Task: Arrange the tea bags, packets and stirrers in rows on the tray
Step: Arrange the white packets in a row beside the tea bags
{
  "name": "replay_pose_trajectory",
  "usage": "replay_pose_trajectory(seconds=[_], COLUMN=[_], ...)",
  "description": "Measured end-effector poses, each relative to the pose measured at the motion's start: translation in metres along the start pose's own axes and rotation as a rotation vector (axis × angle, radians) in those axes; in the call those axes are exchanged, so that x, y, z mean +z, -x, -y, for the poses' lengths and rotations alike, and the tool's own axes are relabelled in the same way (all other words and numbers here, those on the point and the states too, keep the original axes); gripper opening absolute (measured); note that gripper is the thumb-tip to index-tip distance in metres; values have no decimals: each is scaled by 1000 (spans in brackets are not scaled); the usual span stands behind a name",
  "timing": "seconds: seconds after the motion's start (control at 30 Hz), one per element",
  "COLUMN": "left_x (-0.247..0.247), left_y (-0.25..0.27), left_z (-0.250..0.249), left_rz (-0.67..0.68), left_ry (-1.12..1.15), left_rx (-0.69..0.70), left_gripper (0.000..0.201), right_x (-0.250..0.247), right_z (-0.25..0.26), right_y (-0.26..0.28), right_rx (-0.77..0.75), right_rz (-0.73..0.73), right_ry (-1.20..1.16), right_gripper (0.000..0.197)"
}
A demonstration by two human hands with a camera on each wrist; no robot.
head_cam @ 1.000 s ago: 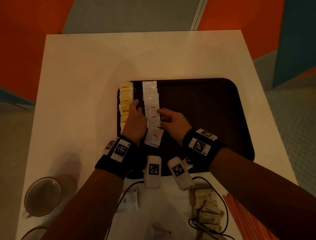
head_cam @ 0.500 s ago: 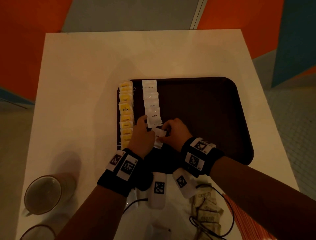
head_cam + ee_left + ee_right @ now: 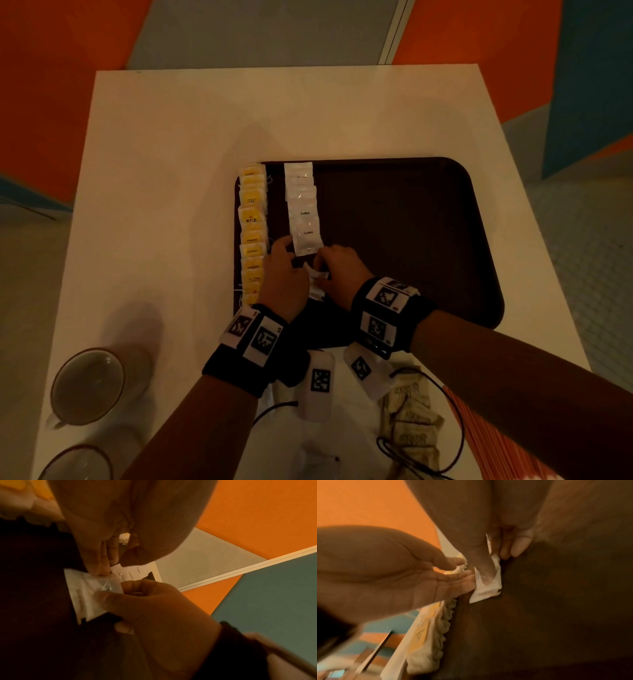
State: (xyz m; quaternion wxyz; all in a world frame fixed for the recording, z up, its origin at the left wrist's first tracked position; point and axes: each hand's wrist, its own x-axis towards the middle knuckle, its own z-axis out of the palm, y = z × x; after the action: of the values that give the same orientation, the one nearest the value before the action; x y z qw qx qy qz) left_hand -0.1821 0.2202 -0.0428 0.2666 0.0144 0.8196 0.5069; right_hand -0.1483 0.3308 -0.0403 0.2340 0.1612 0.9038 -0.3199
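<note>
I see the white table (image 3: 171,171) carrying a dark tray (image 3: 411,222). Down the tray's left edge runs a row of yellow tea bags (image 3: 252,233), and beside it a row of white coffee packets (image 3: 303,209). My head view hides the fingers. The left wrist view shows the right hand (image 3: 154,605) pinching a white packet (image 3: 85,595) lying on the tray at the near end of that row. The right wrist view shows the left hand (image 3: 388,574) spread, straight fingertips touching the packet's edge.
</note>
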Motion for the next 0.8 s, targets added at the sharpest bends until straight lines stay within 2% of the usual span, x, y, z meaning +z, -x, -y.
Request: replay_pose_trajectory(seconds=[0.13, 0.27, 0.4, 0.57, 0.8], left_x=[-10, -14, -13, -15, -14], left_y=[0, -7, -18, -23, -26], left_z=[-8, -16, -13, -13, -14], left_rz=[19, 80, 107, 119, 138], left_ry=[-107, -244, -391, -424, -389], left_rx=[0, 6, 62, 79, 112], left_gripper=[46, 33, 26, 24, 26], right_x=[-8, -18, -23, -22, -15], right_z=[0, 1, 3, 1, -3], right_y=[2, -12, -24, -26, -20], right_rx=[-31, -14, 11, 54, 72], right_rz=[-127, -237, -226, -242, -238], right_ry=[-249, -284, -200, -308, -383], right_gripper=[22, 33, 36, 61, 51])
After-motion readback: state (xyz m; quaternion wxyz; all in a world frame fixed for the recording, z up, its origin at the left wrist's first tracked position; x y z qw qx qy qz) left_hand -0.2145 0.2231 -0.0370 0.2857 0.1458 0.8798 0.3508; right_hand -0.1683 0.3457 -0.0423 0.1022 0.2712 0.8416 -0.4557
